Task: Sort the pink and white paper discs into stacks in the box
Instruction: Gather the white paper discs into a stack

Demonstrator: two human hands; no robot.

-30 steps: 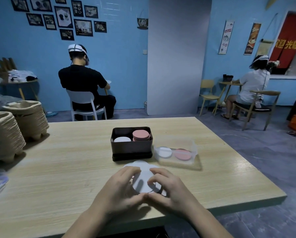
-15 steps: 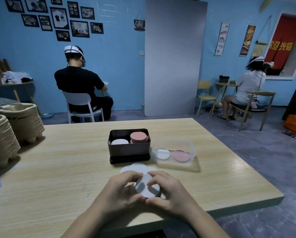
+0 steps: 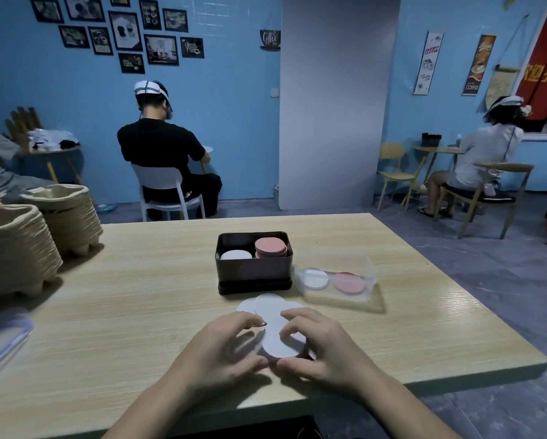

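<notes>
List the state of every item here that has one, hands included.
Dark rectangular box: open, white stack left, pink stack right.
Clear plastic tub: lidless, one white disc, one pink disc inside.
Small stack of white paper discs: held between both hands.
Loose white paper discs: overlapping, on table.
Left hand: grips stack's left edge.
Right hand: grips stack's right edge.

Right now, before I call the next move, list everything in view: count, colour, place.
box: one, dark, table centre.
white stack: one, white, box's left side.
pink stack: one, pink, box's right side.
clear tub: one, transparent, right of box; holds one white, one pink disc.
loose discs: several, white, tabletop before box.
pulp trays: two stacks, beige, table's left.
table: one, light wood.
seated people: two, backs turned, background.
left hand: fingers curled beside held discs.
right hand: pinches held discs.
</notes>
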